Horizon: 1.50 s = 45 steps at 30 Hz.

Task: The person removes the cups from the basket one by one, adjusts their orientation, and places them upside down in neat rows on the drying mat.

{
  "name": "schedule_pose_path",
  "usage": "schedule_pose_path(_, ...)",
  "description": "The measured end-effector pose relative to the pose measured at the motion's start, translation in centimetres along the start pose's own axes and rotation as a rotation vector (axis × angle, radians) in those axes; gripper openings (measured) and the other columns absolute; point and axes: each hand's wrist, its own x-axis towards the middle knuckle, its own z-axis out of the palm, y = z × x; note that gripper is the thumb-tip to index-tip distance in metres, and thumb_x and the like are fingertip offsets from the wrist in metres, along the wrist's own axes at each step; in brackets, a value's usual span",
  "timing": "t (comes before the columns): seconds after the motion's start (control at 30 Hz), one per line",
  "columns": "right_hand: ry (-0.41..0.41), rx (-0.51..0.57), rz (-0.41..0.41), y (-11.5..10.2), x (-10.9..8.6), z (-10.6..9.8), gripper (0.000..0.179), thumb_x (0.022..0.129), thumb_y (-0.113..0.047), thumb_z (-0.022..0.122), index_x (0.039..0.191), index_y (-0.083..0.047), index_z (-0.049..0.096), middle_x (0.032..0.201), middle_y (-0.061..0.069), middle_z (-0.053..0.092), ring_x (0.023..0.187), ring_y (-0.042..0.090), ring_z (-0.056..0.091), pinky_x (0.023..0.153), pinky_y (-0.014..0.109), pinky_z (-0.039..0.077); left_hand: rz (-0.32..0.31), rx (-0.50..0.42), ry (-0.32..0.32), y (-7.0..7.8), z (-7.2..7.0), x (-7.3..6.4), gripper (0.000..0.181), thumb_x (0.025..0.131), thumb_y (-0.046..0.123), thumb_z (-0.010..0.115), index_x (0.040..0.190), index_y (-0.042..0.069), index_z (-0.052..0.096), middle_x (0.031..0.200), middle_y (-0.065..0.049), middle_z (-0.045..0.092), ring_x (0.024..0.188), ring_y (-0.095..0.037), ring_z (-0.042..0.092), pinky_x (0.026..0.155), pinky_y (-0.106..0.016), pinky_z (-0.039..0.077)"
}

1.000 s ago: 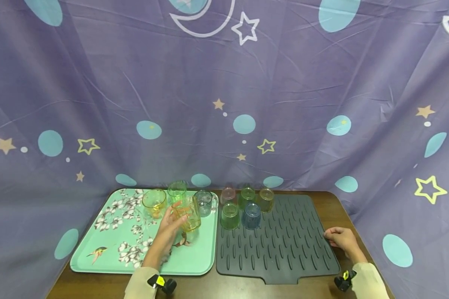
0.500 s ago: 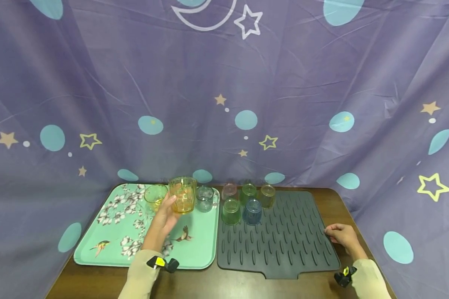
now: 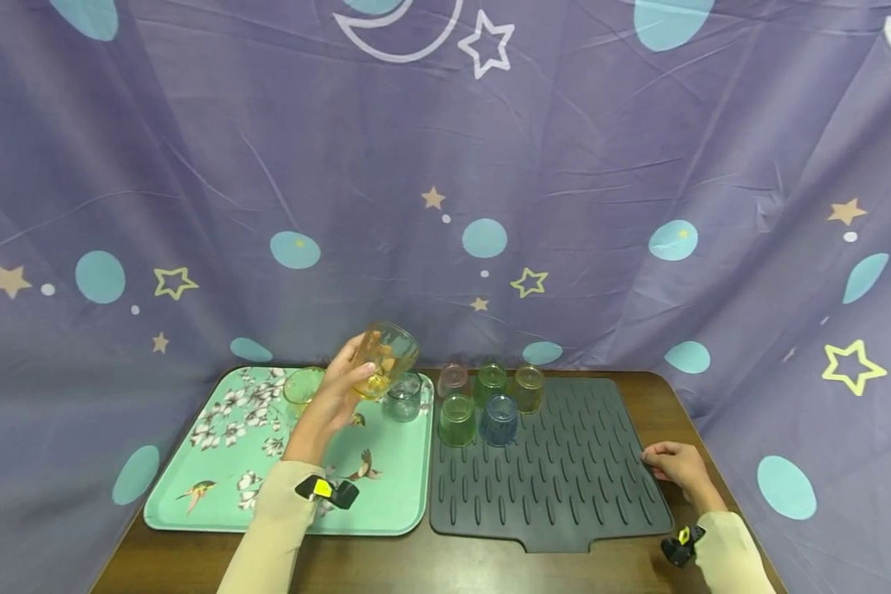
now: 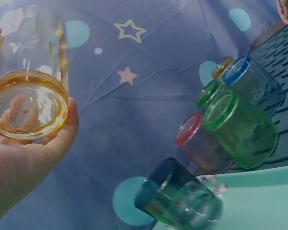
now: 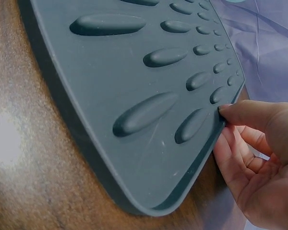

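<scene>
My left hand (image 3: 339,388) grips a yellow drinking glass (image 3: 393,355) and holds it tilted in the air over the back of the mint-green tray (image 3: 401,503). In the left wrist view the glass (image 4: 31,86) shows its thick amber base. On the tray a smoky blue-grey glass (image 3: 404,402) stands right of that hand, and a yellowish glass (image 3: 300,386) stands left of it, partly covered by the hand. My right hand (image 3: 679,470) pinches the right edge of the dark drying mat (image 3: 564,487); in the right wrist view the thumb (image 5: 245,115) lies on the rim.
On the mat's back left, several glasses stand upside down: pink (image 3: 454,378), green (image 3: 492,384), amber (image 3: 530,389), another green (image 3: 457,422) and blue (image 3: 499,422). A purple curtain (image 3: 594,206) hangs behind the wooden table (image 3: 408,565).
My left hand has raised the yellow glass from low over the tray, up and away, and tilted it to the right. My right hand has stayed at the mat's edge.
</scene>
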Motion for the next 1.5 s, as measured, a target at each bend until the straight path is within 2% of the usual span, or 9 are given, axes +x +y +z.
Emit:
schedule_pose_path(0.17, 0.002, 0.005, -0.004, 0.4, -0.2, 0.1, 0.015, 0.091, -0.006, 0.072, 0.092, 0.009, 0.07, 0.074, -0.008, 0.067, 0.068, 0.006, 0.064, 0.062, 0.021, 0.057, -0.072, 0.269, -0.053, 1.2, 0.7, 1.0, 0.06, 0.097, 0.007, 0.063, 0.152, 0.018, 0.041, 0.151, 0.003, 0.047, 0.136, -0.011, 0.048, 0.103, -0.027, 0.048)
schedule_pose_path(0.3, 0.002, -0.006, -0.027, 0.5, -0.3, 0.1, 0.019, 0.091, -0.006, 0.071, 0.093, 0.012, 0.069, 0.075, -0.006, 0.068, 0.068, 0.005, 0.064, 0.062, 0.02, 0.057, -0.096, 0.405, -0.11, 2.3, 1.6, 2.0, 0.067, 0.093, 0.01, 0.072, 0.153, 0.016, 0.042, 0.16, -0.005, 0.04, 0.142, -0.022, 0.044, 0.104, -0.034, 0.05)
schedule_pose_path(0.43, 0.002, -0.01, -0.031, 0.3, -0.3, 0.0, 0.022, 0.092, -0.007, 0.071, 0.096, 0.015, 0.067, 0.076, -0.005, 0.068, 0.069, 0.005, 0.064, 0.062, 0.021, 0.057, -0.064, 0.486, -0.173, 3.6, 3.2, 3.4, 0.068, 0.088, 0.009, 0.079, 0.148, 0.014, 0.049, 0.153, -0.01, 0.049, 0.138, -0.028, 0.051, 0.105, -0.037, 0.052)
schedule_pose_path(0.5, 0.003, -0.007, -0.021, 0.1, -0.2, 0.1, 0.022, 0.092, -0.007, 0.071, 0.097, 0.014, 0.068, 0.077, -0.006, 0.068, 0.069, 0.005, 0.064, 0.062, 0.021, 0.057, -0.048, 0.546, -0.208, 4.3, 4.1, 4.1, 0.068, 0.086, 0.01, 0.082, 0.146, 0.016, 0.051, 0.151, -0.008, 0.052, 0.137, -0.025, 0.053, 0.107, -0.038, 0.051)
schedule_pose_path(0.7, 0.008, -0.006, -0.009, 0.0, 0.1, 0.0, 0.022, 0.092, -0.008, 0.071, 0.098, 0.014, 0.069, 0.078, -0.007, 0.069, 0.068, 0.005, 0.064, 0.063, 0.021, 0.057, 0.017, 0.818, -0.297, 5.0, 8.0, 6.4, 0.071, 0.077, 0.021, 0.09, 0.14, 0.02, 0.058, 0.144, -0.003, 0.058, 0.137, -0.026, 0.053, 0.109, -0.046, 0.049)
schedule_pose_path(0.87, 0.009, -0.005, 0.002, 0.0, 0.1, 0.0, 0.021, 0.092, -0.007, 0.071, 0.099, 0.013, 0.069, 0.078, -0.006, 0.069, 0.069, 0.006, 0.064, 0.063, 0.021, 0.058, 0.065, 1.052, -0.384, 3.9, 11.5, 8.3, 0.073, 0.074, 0.031, 0.092, 0.139, 0.02, 0.06, 0.136, 0.0, 0.061, 0.128, -0.023, 0.058, 0.105, -0.044, 0.051)
schedule_pose_path(1.07, 0.007, 0.003, 0.007, -0.1, 0.0, 0.1, 0.02, 0.092, -0.006, 0.072, 0.098, 0.012, 0.069, 0.077, -0.006, 0.069, 0.069, 0.007, 0.064, 0.063, 0.021, 0.057, 0.076, 1.189, -0.486, 1.8, 14.6, 9.7, 0.072, 0.073, 0.032, 0.092, 0.137, 0.019, 0.061, 0.134, 0.001, 0.061, 0.126, -0.022, 0.058, 0.106, -0.042, 0.05)
schedule_pose_path(1.27, 0.004, -0.004, -0.002, -0.7, -0.2, 0.1, 0.021, 0.092, -0.005, 0.07, 0.099, 0.015, 0.068, 0.078, -0.004, 0.071, 0.07, 0.008, 0.065, 0.063, 0.022, 0.057, 0.039, 1.352, -0.545, -0.2, 17.4, 10.5, 0.069, 0.075, 0.034, 0.091, 0.137, 0.026, 0.061, 0.127, -0.001, 0.059, 0.117, -0.024, 0.056, 0.094, -0.043, 0.054)
schedule_pose_path(1.5, 0.001, -0.021, -0.001, -0.5, -0.3, 0.0, 0.017, 0.093, -0.006, 0.069, 0.095, 0.011, 0.07, 0.077, -0.006, 0.069, 0.07, 0.008, 0.064, 0.063, 0.021, 0.057, 0.003, 1.542, -0.622, -3.4, 20.0, 10.9, 0.07, 0.076, 0.036, 0.09, 0.138, 0.028, 0.06, 0.131, 0.001, 0.057, 0.113, -0.022, 0.054, 0.084, -0.037, 0.054)
